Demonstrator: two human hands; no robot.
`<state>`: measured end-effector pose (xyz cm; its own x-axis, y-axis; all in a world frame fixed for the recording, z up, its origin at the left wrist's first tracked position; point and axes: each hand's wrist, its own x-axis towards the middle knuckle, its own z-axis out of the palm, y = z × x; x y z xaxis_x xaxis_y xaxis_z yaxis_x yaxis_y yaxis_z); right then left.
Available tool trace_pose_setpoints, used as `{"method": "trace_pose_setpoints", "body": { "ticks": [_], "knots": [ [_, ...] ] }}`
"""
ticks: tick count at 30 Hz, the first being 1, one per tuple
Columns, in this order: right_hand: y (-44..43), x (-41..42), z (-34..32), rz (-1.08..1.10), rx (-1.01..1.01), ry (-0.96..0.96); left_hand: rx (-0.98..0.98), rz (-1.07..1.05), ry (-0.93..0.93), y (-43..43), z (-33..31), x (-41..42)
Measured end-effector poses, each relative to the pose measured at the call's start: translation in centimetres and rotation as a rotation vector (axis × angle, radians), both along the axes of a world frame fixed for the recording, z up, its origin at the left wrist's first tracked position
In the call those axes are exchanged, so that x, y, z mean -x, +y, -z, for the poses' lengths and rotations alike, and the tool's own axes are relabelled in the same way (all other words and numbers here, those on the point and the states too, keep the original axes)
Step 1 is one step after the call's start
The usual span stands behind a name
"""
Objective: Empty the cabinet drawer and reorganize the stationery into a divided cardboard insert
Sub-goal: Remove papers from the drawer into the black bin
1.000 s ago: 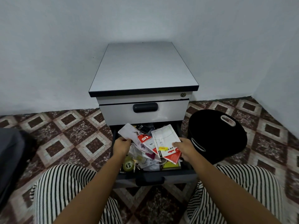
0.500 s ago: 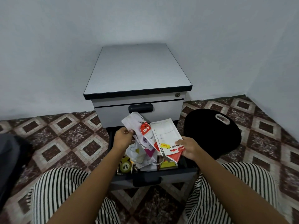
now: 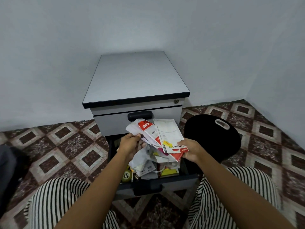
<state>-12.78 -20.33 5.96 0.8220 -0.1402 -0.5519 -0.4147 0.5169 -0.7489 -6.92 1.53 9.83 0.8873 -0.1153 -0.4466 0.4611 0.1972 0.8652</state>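
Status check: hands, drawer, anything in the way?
Left hand grips DIY packet; right hand grips stapler-set pack, both above drawer. Drawer open, cluttered. Nothing blocking; black cushion right of cabinet.

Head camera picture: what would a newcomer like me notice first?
Two hands draw the eye: the left hand grips a white DIY packet and the right hand holds a stapler-set packet, both above the open, cluttered drawer of a grey cabinet. A round black object with a handle slot lies on the patterned floor right of it.
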Motion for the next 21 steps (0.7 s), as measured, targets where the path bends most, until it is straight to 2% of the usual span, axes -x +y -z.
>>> {"method": "trace_pose_setpoints", "body": {
  "ticks": [9,21],
  "knots": [
    [-4.6,2.1,-0.9,0.157,0.022,-0.035,0.130,0.093,0.073,-6.1,0.9,0.6],
    [-12.1,4.1,1.4,0.491,0.020,0.047,0.126,0.217,0.230,-16.4,2.2,1.0]
  ]
}}
